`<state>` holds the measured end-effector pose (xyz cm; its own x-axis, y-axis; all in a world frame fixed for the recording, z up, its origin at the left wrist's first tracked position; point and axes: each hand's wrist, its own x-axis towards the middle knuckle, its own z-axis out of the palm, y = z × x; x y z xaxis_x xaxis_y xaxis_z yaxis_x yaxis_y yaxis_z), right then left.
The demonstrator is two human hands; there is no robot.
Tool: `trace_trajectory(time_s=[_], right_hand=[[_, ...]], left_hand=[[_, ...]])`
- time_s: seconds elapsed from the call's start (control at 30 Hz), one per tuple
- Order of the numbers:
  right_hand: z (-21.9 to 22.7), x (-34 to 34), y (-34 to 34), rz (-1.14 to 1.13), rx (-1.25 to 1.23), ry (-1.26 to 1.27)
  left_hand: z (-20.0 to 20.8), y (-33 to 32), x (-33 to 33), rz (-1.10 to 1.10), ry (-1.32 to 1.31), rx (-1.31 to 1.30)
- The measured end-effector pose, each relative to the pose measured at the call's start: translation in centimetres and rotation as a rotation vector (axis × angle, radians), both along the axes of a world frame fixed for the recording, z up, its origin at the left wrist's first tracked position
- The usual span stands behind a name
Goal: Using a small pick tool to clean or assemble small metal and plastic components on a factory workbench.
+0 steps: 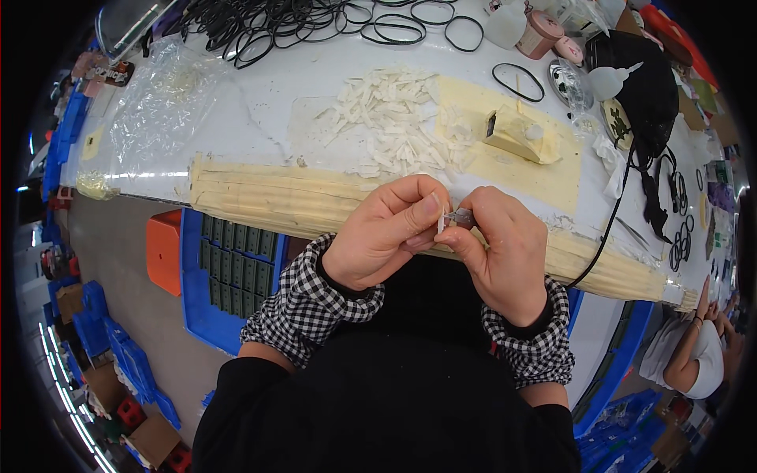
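The small white strip (441, 221) looks light and thin, probably a little springy and easy to bend or nick; being so slim, it could slip from a loose pinch. The flat sides near one end seem the best place to take hold, leaving the rest free.

It sits between the two hands, at the fingertips of the left hand (386, 230), whose thumb and forefinger are pinched narrow on it. Just to its right, the right hand (507, 248) grips a small grey metal piece (464, 216) between thumb and bent forefinger; whether the metal touches the strip is too small to tell.

Both hands are above the padded front edge (260, 195) of the worktop (252, 118), near its middle. Beyond them, farther from that edge, lies a loose pile of white strips (394, 110). Right of the pile, a yellowish block (520, 140) rests on a yellow sheet (564, 177). Black loops (276, 24) crowd the far edge.
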<state>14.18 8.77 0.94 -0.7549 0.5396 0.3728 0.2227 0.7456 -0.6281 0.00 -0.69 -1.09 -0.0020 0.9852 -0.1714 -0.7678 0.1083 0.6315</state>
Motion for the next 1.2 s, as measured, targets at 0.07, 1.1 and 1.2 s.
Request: trace_trajectory(time_s=[0.07, 1.1, 1.2], right_hand=[[0.0, 0.0, 0.0, 0.004, 0.002, -0.003], [0.8, 0.5, 0.1, 0.062, -0.006, -0.109], [0.8, 0.5, 0.3, 0.062, -0.049, -0.078]], left_hand=[[-0.1, 0.0, 0.0, -0.001, 0.008, 0.008], [0.0, -0.3, -0.4, 0.012, 0.111, 0.032], [0.6, -0.4, -0.3, 0.059, 0.166, -0.014]])
